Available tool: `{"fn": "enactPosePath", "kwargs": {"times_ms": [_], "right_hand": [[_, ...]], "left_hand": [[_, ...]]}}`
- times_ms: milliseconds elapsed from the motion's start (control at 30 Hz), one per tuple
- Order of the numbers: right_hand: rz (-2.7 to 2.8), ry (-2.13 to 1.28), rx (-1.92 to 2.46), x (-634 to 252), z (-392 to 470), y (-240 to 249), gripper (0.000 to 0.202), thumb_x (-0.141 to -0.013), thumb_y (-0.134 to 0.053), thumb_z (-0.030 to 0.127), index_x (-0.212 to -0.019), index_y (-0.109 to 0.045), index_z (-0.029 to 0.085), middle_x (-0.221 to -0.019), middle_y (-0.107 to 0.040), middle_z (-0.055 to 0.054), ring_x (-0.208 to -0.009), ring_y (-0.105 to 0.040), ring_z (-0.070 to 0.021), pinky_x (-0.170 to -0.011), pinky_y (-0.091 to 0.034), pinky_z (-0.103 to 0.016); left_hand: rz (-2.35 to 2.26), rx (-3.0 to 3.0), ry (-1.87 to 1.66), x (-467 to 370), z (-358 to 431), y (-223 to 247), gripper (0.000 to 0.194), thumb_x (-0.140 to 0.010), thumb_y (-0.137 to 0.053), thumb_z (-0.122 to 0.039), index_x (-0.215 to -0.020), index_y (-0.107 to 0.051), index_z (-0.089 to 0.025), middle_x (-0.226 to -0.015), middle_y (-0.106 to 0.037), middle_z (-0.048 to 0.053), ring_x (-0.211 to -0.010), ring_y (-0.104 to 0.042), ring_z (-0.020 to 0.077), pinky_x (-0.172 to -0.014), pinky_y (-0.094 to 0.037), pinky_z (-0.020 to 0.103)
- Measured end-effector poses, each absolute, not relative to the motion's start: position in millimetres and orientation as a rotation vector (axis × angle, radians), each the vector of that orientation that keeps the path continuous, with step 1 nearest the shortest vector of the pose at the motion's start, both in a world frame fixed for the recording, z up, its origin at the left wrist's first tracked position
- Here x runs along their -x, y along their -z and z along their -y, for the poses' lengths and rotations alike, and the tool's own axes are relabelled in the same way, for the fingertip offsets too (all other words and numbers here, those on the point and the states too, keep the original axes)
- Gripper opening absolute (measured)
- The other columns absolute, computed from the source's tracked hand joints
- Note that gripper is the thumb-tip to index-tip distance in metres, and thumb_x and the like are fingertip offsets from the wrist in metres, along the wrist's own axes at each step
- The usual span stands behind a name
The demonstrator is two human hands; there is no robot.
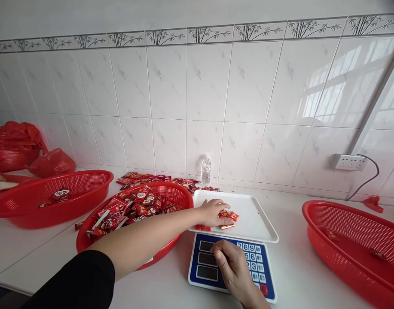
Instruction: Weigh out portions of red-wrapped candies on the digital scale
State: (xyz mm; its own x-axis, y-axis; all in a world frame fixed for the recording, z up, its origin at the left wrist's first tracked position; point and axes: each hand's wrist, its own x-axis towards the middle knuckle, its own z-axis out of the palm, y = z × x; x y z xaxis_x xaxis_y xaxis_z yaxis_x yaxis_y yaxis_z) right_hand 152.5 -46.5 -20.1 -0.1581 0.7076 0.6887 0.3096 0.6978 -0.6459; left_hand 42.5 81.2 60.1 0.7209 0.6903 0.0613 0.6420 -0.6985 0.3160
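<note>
My left hand (pixel 212 213) reaches over the white tray (pixel 251 214) of a scale, its fingers spread over a few small red packets (pixel 233 216). Another red packet (pixel 203 228) lies by its wrist at the tray's front edge. My right hand (pixel 232 264) is above the blue keypad panel (pixel 200 281) of the scale, fingers curled, with nothing visible in it; it hides part of the displays and keys. Left of the tray stands a red basket (pixel 180 193) filled with red packets (pixel 142 209), and my left forearm crosses over it.
A clear bottle (pixel 206 171) stands by the wall behind loose packets (pixel 158 177). Another red basket (pixel 96 182) with a few packets is at the left, near red bags (pixel 51 163). A third red basket (pixel 345 210) stands right. A socket strip (pixel 350 162) is on the wall.
</note>
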Motion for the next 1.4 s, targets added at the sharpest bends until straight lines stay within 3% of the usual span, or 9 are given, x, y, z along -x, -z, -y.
{"fn": "enactPosePath", "kwargs": {"times_ms": [133, 300, 467, 600, 767, 900, 1100, 1200, 1400], "right_hand": [[1.751, -0.429, 0.808, -152, 47, 19, 0.035, -0.097, -0.038, 0.04, -0.079, -0.059, 0.019, -0.07, -0.062, -0.002, -0.064, -0.056, -0.0137, -0.06, -0.042, -0.021], [1.743, -0.413, 0.805, -152, 47, 18, 0.032, -0.097, -0.04, 0.038, -0.079, -0.059, 0.019, -0.069, -0.061, -0.001, -0.062, -0.055, -0.0125, -0.059, -0.042, -0.02], [1.741, -0.429, 0.796, -152, 47, 19, 0.032, -0.097, -0.04, 0.038, -0.078, -0.058, 0.019, -0.069, -0.06, -0.001, -0.062, -0.054, -0.0121, -0.059, -0.042, -0.02], [1.738, -0.407, 0.8, -151, 47, 17, 0.033, -0.097, -0.039, 0.039, -0.078, -0.058, 0.019, -0.067, -0.06, -0.001, -0.061, -0.054, -0.0123, -0.059, -0.042, -0.021], [1.742, -0.405, 0.804, -151, 47, 15, 0.035, -0.097, -0.038, 0.04, -0.078, -0.059, 0.019, -0.066, -0.059, -0.001, -0.059, -0.053, -0.0124, -0.057, -0.042, -0.021], [1.742, -0.422, 0.81, -152, 47, 17, 0.036, -0.097, -0.037, 0.041, -0.078, -0.058, 0.019, -0.067, -0.059, -0.001, -0.06, -0.053, -0.0128, -0.058, -0.042, -0.022], [1.758, -0.455, 0.83, -151, 47, 21, 0.034, -0.097, -0.039, 0.04, -0.079, -0.058, 0.019, -0.068, -0.059, -0.001, -0.061, -0.053, -0.0124, -0.057, -0.04, -0.021], [1.759, -0.444, 0.829, -151, 48, 20, 0.034, -0.097, -0.039, 0.04, -0.079, -0.058, 0.019, -0.069, -0.06, -0.002, -0.062, -0.054, -0.0127, -0.057, -0.041, -0.021], [1.757, -0.444, 0.819, -152, 47, 19, 0.035, -0.097, -0.039, 0.04, -0.078, -0.058, 0.019, -0.068, -0.059, -0.001, -0.061, -0.053, -0.0122, -0.057, -0.042, -0.021]], "left_hand": [[-1.05, -2.677, -0.171, -42, -74, -53, 0.062, -0.077, -0.051, -0.07, -0.131, -0.05, -0.039, -0.144, -0.041, 0.006, -0.137, -0.025, 0.0341, -0.108, -0.016, 0.057], [-0.973, -2.705, -0.233, -48, -83, -51, 0.058, -0.075, -0.059, -0.064, -0.124, -0.058, -0.033, -0.139, -0.046, 0.008, -0.131, -0.035, 0.0315, -0.108, -0.023, 0.049], [-1.027, -2.667, -0.195, -61, -82, -58, 0.071, -0.078, -0.047, -0.072, -0.136, -0.044, -0.032, -0.151, -0.031, 0.01, -0.14, -0.019, 0.0322, -0.11, -0.007, 0.06], [-0.933, -2.771, -0.121, -75, -79, -56, 0.061, -0.08, -0.048, -0.067, -0.132, -0.047, -0.036, -0.15, -0.035, 0.005, -0.142, -0.013, 0.0323, -0.109, -0.002, 0.061], [-0.844, -2.898, -0.19, -85, -83, -49, 0.029, -0.084, -0.055, -0.037, -0.111, -0.063, -0.029, -0.112, -0.067, 0.005, -0.133, -0.034, 0.0307, -0.11, -0.009, 0.057], [-0.849, -2.829, -0.372, -88, -87, -52, 0.02, -0.088, -0.047, -0.025, -0.095, -0.066, -0.026, -0.1, -0.069, 0.003, -0.115, -0.052, 0.0241, -0.108, -0.024, 0.045], [-0.963, -2.513, -0.541, -62, -99, -78, 0.025, -0.088, -0.041, -0.025, -0.086, -0.065, -0.017, -0.097, -0.068, 0.004, -0.093, -0.061, 0.0183, -0.084, -0.045, 0.026], [-1.034, -2.464, -0.341, -39, -100, -85, 0.026, -0.084, -0.052, -0.037, -0.096, -0.064, -0.018, -0.111, -0.065, 0.005, -0.101, -0.059, 0.0217, -0.089, -0.044, 0.03], [-1.237, -2.372, -0.163, -29, -76, -61, 0.079, -0.079, -0.05, -0.067, -0.143, -0.032, -0.023, -0.153, -0.025, 0.014, -0.138, -0.024, 0.0335, -0.11, -0.022, 0.049]]}}
